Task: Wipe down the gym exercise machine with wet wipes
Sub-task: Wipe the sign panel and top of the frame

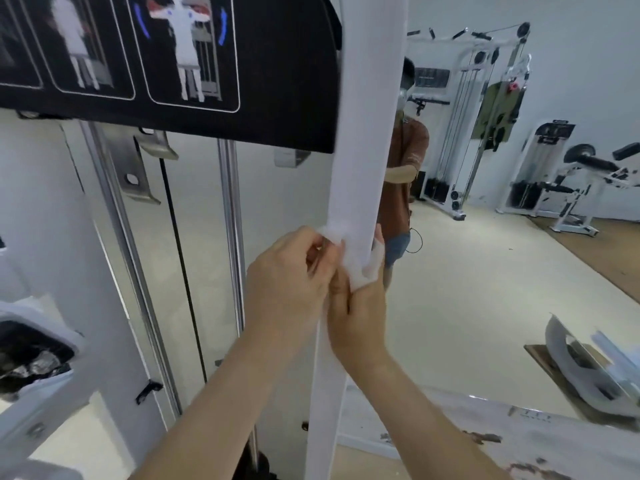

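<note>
Head view: two bare hands meet at one white upright post [367,133] of the exercise machine, near the middle of the frame.
Left hand [287,282]: fingers curled, pinching a bunched corner of the wipe at the post's left edge.
Right hand [360,317]: wrapped round the post from below and from the right, pressing the wipe against it. One fingertip [379,237] shows past the post's right edge.
Wet wipe [362,268]: one, white and crumpled, folded around the front and right side of the post, and held between both hands.
Placard [277,81]: one black panel, up and to the left of the hands, touching the post's left edge. It bears two framed exercise diagrams, and a third is cut off at the left.
Chrome rods [230,220]: two, running down from under the placard, left of the post.
Cable [176,237]: one, black and thin, hanging between the two rods.
Person [405,157]: one, in a brown top, partly hidden by the post's right edge. Whether this is a mirror reflection cannot be told.
Background machines: two, both white. One is a tall cable station [485,109], and one is a lower machine with black pads [568,181] to its right.
Floor [467,271]: pale, with a wood-toned strip at the far right.
</note>
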`<action>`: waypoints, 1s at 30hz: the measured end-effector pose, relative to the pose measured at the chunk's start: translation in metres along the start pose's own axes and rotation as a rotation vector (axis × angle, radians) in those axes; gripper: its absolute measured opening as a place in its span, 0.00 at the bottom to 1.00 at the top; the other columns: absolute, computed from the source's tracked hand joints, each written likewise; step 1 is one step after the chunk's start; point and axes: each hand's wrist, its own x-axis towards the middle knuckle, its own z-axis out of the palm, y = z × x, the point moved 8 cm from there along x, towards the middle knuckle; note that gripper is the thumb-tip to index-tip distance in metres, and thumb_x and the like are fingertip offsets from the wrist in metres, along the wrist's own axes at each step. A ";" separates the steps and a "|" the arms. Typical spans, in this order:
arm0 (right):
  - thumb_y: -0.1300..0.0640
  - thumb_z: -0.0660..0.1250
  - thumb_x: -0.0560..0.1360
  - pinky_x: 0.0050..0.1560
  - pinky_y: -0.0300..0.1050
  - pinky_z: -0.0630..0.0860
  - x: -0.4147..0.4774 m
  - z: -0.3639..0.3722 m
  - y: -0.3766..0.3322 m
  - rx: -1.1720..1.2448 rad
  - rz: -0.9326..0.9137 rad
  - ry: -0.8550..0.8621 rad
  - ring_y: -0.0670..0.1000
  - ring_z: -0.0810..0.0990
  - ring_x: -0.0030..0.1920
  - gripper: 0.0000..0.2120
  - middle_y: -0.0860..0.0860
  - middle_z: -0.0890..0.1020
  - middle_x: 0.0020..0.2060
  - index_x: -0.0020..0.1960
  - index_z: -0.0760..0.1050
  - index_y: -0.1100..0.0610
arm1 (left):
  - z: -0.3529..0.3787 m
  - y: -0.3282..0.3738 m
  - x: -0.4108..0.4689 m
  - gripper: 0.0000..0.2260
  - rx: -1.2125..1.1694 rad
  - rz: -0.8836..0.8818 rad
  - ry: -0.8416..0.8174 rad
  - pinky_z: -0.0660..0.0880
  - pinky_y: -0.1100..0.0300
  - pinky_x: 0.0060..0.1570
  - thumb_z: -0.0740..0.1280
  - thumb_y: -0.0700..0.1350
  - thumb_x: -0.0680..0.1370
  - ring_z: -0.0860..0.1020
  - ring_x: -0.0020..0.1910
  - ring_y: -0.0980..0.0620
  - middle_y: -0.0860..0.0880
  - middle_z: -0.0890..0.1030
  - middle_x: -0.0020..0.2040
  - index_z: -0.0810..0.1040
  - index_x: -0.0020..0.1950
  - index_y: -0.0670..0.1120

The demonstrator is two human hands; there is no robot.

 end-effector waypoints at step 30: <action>0.41 0.49 0.83 0.77 0.60 0.47 0.168 0.053 -0.176 -1.249 -0.781 0.078 0.62 0.50 0.79 0.34 0.63 0.53 0.78 0.78 0.53 0.65 | -0.116 0.044 0.124 0.03 0.167 0.303 0.399 0.72 0.52 0.34 0.65 0.39 0.78 0.76 0.35 0.46 0.53 0.77 0.35 0.77 0.48 0.46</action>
